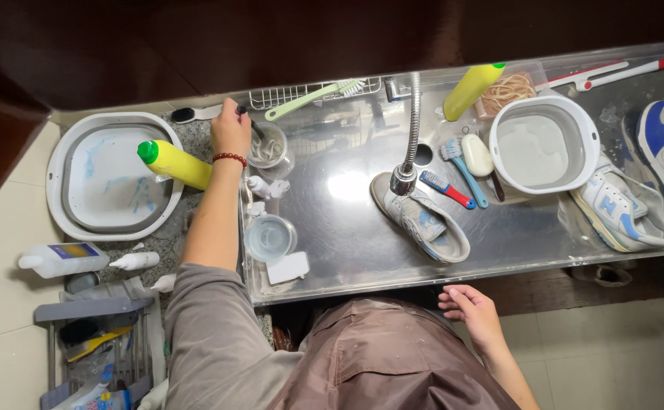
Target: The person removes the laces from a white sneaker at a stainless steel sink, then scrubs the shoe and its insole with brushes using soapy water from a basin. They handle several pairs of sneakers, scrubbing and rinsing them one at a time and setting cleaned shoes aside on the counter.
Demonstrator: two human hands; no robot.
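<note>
Left hand (230,130) reaching forward over the sink's left end, fingers closing around a dark, slim handle (250,120) that is dipping into a small clear cup (269,148); whether a brush or a stirrer, not telling from here. Handle running slantwise, from the fist down and to the right into the cup, with the cup sitting just right of the hand and touching it or nearly so. Wearing a red bead bracelet (229,158) at the wrist. Lying just left of that forearm, a yellow bottle with a green cap (173,162), tilting across the rim of a white basin (57,173). Right hand (471,308) hanging low by the sink's near edge, fingers loosely curling, holding nothing, well apart from the cup. Resting under the tap (406,163), a worn grey shoe (421,216). Left hand being plainly the nearer one.
</note>
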